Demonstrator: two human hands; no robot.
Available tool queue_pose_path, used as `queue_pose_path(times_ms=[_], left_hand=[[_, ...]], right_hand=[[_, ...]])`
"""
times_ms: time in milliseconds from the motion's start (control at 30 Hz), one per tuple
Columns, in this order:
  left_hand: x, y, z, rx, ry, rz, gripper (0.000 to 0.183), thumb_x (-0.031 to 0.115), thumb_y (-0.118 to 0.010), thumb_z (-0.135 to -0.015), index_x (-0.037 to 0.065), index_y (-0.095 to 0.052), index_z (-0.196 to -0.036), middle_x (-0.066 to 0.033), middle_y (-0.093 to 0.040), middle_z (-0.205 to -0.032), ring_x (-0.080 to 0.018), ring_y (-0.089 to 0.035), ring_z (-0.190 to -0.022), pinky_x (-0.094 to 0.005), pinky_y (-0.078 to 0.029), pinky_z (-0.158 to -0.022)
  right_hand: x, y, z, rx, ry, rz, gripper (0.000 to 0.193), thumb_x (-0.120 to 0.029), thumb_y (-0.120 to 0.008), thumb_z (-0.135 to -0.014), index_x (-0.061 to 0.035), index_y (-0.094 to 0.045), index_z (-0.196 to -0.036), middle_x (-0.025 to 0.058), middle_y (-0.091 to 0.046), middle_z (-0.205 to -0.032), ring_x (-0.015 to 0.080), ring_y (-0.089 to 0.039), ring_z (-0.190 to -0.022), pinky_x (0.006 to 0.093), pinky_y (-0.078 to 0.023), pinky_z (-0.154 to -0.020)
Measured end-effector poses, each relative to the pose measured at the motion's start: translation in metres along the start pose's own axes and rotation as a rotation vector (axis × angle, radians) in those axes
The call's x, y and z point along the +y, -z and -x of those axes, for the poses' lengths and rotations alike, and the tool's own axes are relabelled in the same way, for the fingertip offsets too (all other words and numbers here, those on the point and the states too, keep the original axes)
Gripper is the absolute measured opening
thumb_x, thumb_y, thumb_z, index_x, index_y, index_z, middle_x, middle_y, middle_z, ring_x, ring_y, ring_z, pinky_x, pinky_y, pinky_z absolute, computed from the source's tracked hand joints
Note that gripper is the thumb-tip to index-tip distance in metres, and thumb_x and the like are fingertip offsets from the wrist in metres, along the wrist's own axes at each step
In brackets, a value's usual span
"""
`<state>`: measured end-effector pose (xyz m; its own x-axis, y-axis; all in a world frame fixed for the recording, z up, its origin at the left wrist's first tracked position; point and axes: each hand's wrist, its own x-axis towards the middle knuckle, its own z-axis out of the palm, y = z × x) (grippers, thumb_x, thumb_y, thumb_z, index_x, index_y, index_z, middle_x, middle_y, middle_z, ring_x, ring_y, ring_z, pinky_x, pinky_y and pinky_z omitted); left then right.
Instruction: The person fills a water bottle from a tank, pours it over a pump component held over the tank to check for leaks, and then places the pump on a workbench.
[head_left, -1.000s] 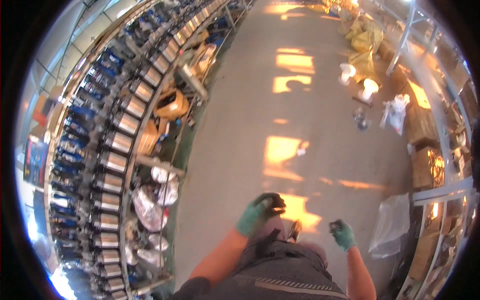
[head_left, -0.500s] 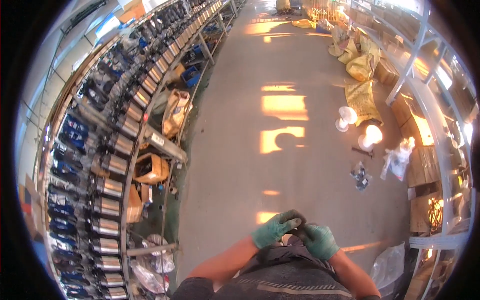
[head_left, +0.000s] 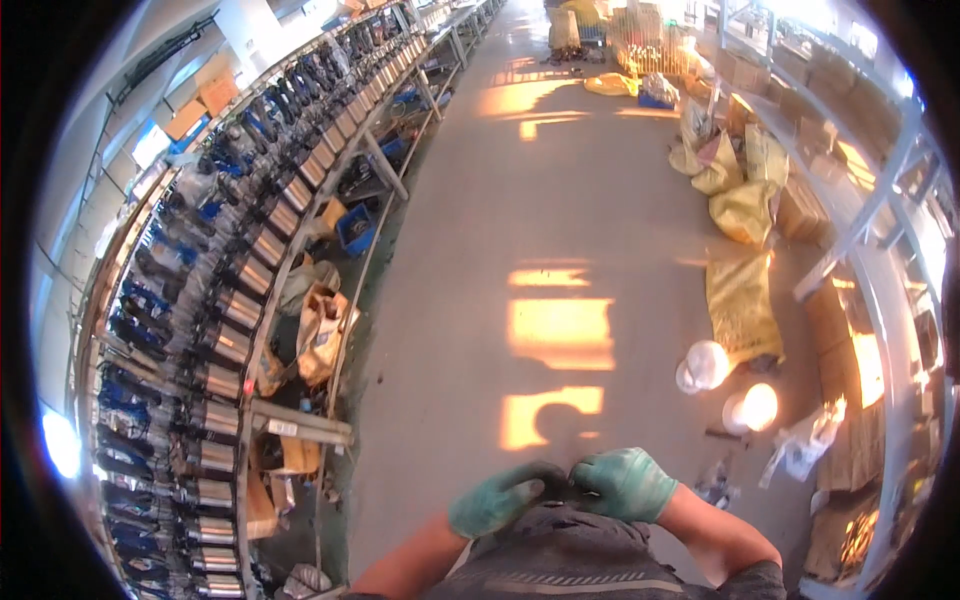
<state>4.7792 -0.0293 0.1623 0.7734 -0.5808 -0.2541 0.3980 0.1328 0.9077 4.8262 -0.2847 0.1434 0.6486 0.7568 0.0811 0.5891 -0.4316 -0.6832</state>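
Note:
Both my hands are in green work gloves with dark, dirty fingertips, close together in front of my dark shirt (head_left: 560, 545). My left hand (head_left: 497, 499) comes in from the left with its fingers curled inward. Just beside it, my right hand (head_left: 627, 484) is closed, back of the glove uppermost and fingertips bent toward the left hand. The fingertips nearly meet at the shirt front. Whatever they pinch, if anything, is hidden by the gloves and the dark cloth.
A long rack (head_left: 243, 440) with rows of metal-fronted units runs along the left, a blue bin (head_left: 356, 230) under it. On the right floor lie yellow sacks (head_left: 742, 305), white round-topped objects (head_left: 707, 365) and a plastic bag (head_left: 806, 440), beside cardboard boxes (head_left: 850, 345) and shelving.
The view has tipped upward, so the aisle and floor objects sit lower in the picture. My hands, overlapping before, are now slightly apart side by side, the left one lower.

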Motion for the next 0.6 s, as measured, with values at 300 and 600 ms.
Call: queue_pose_path(times_ms=[300,600], left_hand=[[0.101,0.198,-0.321,0.125,0.035,0.045,0.034,0.028,-0.051,-0.107,0.002,-0.061,-0.127,-0.0072,-0.062,-0.12,-0.0187,-0.059,-0.114,-0.034,-0.047,-0.102],[0.234,0.4,-0.662,-0.356,0.082,0.242,0.042,0.026,-0.048,-0.108,0.001,-0.053,-0.141,-0.0095,-0.06,-0.136,-0.0183,-0.054,-0.125,-0.0344,-0.042,-0.109]], right_hand=[[0.233,0.155,-0.253,-0.12,-0.166,-0.155,0.031,-0.039,-0.058,-0.094,-0.0089,-0.066,-0.093,0.0166,-0.069,-0.079,0.0419,-0.067,-0.074,0.0505,-0.053,-0.065],[0.457,0.38,-0.419,0.156,-0.329,0.106,0.02,-0.031,-0.067,-0.088,-0.0118,-0.07,-0.085,0.0142,-0.066,-0.072,0.0395,-0.065,-0.066,0.0471,-0.052,-0.056]])
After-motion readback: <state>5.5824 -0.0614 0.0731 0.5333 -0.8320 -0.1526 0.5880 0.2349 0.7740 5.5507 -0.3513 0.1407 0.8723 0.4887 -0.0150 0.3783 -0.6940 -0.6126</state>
